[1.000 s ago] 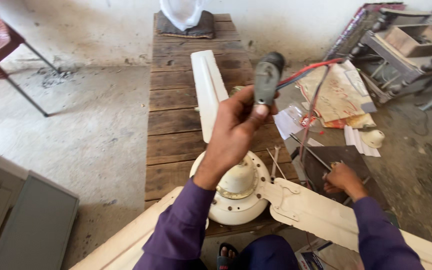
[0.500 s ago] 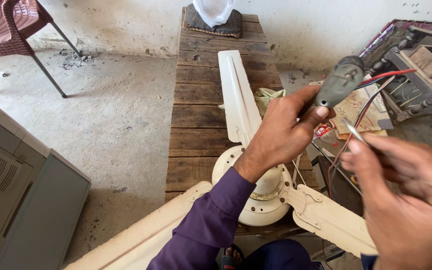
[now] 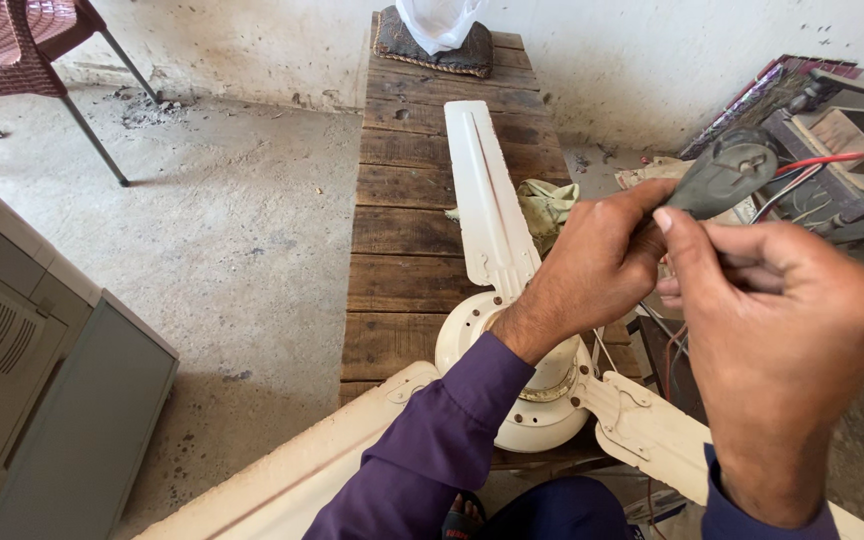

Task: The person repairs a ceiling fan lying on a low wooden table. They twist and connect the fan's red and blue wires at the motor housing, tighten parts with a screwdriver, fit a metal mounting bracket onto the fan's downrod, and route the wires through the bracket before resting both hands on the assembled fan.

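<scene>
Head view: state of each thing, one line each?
left hand: shut on tool, raised over fan
right hand: fingers pinched at tool's lower end
tool: dark, held up, tilted
red wire: runs right from near the tool
fan: on its side on bench, blades attached
bench: wooden, bears fan
rag: crumpled beside blade
chair: upright

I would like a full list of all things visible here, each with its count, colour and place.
grey tool: one, dark grey, held up at right.
ceiling fan: one, cream, on the bench.
wooden bench: one, brown, centre.
cloth: one, pale green, beside a fan blade.
cushion: one, dark, far bench end.
white bag: one, on the cushion.
chair: one, maroon, top left.
grey cabinet: one, left.
left hand: grips the tool.
right hand: touches the tool.
</scene>
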